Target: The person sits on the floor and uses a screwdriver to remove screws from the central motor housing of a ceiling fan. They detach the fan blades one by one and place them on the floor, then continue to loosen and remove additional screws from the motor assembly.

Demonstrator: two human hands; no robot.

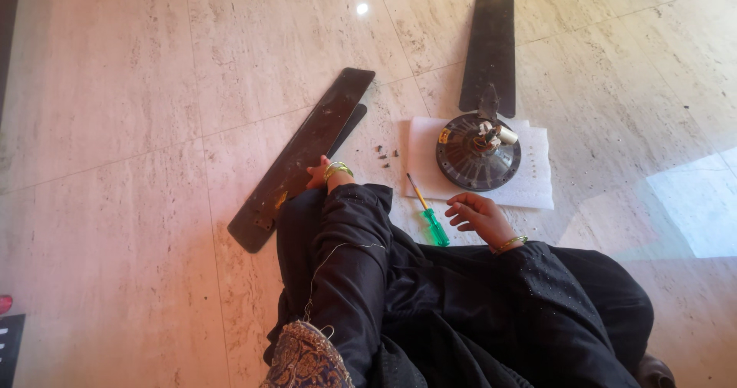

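Three fan blades (301, 158), one screwdriver (428, 214), left hand (318, 175) touching one

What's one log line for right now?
left hand: on dark detached fan blade | right hand: open, near green-handled screwdriver | round fan motor: on white paper

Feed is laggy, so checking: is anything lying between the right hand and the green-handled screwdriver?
Nothing visible. The right hand hovers just right of the screwdriver, with only bare floor between them. The small screws lie farther up, out of the way.
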